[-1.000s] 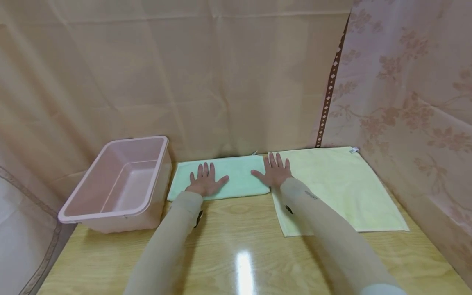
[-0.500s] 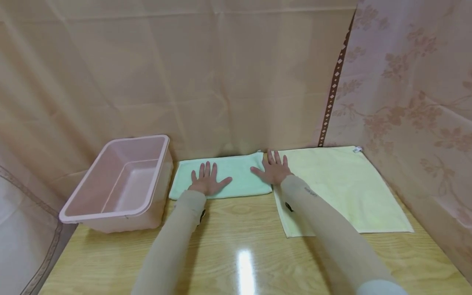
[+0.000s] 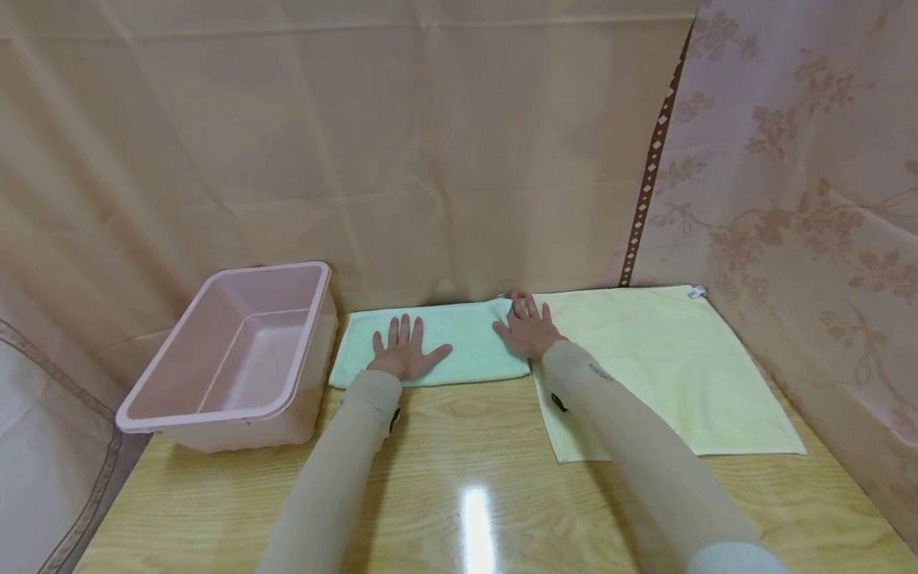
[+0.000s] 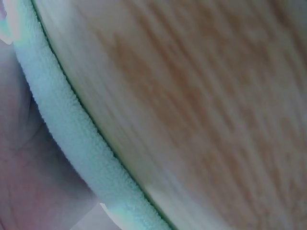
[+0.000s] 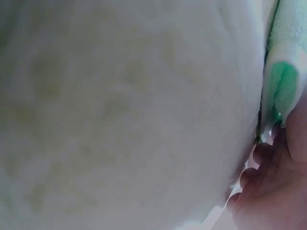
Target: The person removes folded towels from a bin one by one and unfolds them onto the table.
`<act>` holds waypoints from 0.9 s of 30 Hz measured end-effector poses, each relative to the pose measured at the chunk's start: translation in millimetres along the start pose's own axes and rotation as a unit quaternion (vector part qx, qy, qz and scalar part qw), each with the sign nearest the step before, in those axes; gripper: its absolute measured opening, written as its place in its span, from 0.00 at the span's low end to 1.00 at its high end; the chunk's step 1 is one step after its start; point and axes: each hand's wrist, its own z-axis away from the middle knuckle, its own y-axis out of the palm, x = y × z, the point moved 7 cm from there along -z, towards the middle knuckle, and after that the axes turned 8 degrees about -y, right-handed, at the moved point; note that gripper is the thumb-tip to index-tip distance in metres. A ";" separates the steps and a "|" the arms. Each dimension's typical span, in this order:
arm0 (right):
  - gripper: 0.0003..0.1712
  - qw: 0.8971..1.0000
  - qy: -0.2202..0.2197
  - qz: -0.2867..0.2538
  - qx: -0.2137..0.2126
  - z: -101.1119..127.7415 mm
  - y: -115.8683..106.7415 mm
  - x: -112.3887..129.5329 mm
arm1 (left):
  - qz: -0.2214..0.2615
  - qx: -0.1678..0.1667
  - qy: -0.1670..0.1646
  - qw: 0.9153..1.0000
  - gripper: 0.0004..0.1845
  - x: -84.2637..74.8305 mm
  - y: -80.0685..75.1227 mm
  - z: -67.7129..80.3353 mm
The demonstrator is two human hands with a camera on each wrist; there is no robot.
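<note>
A folded mint-green towel [image 3: 469,343] lies along the back of the table. My left hand [image 3: 402,351] rests flat on its left half, fingers and thumb spread. In the left wrist view the palm [image 4: 29,172] is beside the towel's thick front edge [image 4: 81,139]. At the towel's right end, my right hand [image 3: 529,328] has its thumb on the cloth and its fingers at the back right corner, slightly bent. The right wrist view shows those fingertips [image 5: 263,152] next to the towel's open fold [image 5: 285,84]. A pale yellow towel [image 3: 653,359] lies spread flat to the right, partly under the right forearm.
A pink plastic basin [image 3: 301,391] stands at the left, right beside the mint towel. Beige curtain [image 3: 430,159] hangs close behind the table, and a floral curtain [image 3: 810,223] borders the right side. The wooden tabletop [image 3: 459,446] reaches forward from the towels.
My right hand's fingers have drawn together and bent at the mint towel's back right corner. That corner sits slightly higher than a second ago. The left hand stays flat; the view has shifted slightly.
</note>
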 end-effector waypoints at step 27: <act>0.35 0.992 0.026 -0.098 -0.073 -20.6 -11.4 15.9 | -0.012 0.013 -0.011 1.000 0.60 1.1 4.3 -3.9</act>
